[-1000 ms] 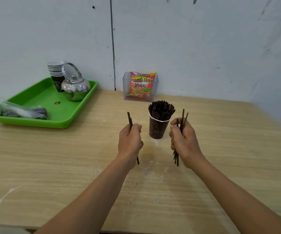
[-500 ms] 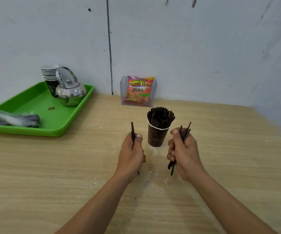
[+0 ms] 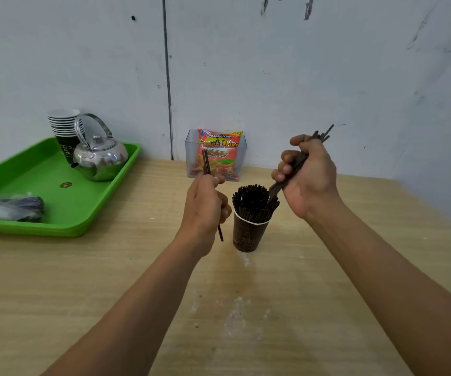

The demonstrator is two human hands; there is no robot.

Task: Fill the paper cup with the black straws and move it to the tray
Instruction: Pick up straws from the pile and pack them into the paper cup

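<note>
Had the brown paper cup [image 3: 248, 234] nearly packed with black straws [image 3: 254, 203], right hand [image 3: 307, 175] fisting a bundle [image 3: 281, 184] above it, left hand [image 3: 205, 204] pinching one beside it, green plastic tray [image 3: 56, 223] move pending.

Mid table [image 3: 354, 240]: paper cup [image 3: 248, 236], straws [image 3: 254, 202] in it. L hand [image 3: 205, 207] just left of cup, R hand [image 3: 308, 177] up-right of it. Tray [image 3: 56, 226] far left w/ kettle [image 3: 102, 161], cup stack [image 3: 64, 126] behind kettle. Snack packet [image 3: 219, 156] behind cup, against wall [image 3: 327, 77].

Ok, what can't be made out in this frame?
Head view:
- Number of straws in right hand: fingers cover the bundle.
- Contents of bag on tray: blurred, cut by left edge.
- Print on cup: too small.
- Base of cup stack: behind kettle.
</note>
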